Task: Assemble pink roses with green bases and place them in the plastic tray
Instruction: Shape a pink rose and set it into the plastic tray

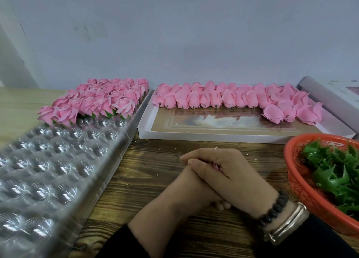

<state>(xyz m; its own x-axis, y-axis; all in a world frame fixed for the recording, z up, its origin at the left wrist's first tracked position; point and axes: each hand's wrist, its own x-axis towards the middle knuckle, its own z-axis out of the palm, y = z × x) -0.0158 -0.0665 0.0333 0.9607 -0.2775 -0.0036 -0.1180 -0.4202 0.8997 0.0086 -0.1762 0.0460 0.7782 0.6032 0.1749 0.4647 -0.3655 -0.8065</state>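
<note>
Right hand [229, 172] lies over the left hand [186, 191], both resting on the wooden table [155, 160] near its front edge. Right fingers straight across the left; a speck of pink shows under them, too small to identify. Left fingers curl under at the right wrist; cannot tell whether they hold anything. Right wrist: one dark bead bracelet [272, 209], one silver bangle [287, 222].

Left side of the table: one clear plastic tray [48, 170] running front to back, near cups empty, its far end filled with assembled roses [101, 98], roughly two dozen, count uncertain. Back centre: one shallow white box [223, 135] with loose pink rose heads [233, 98] along its far edge, about thirty. Right edge: one orange basket [299, 180] of green bases [334, 172], tangled, uncountable.
</note>
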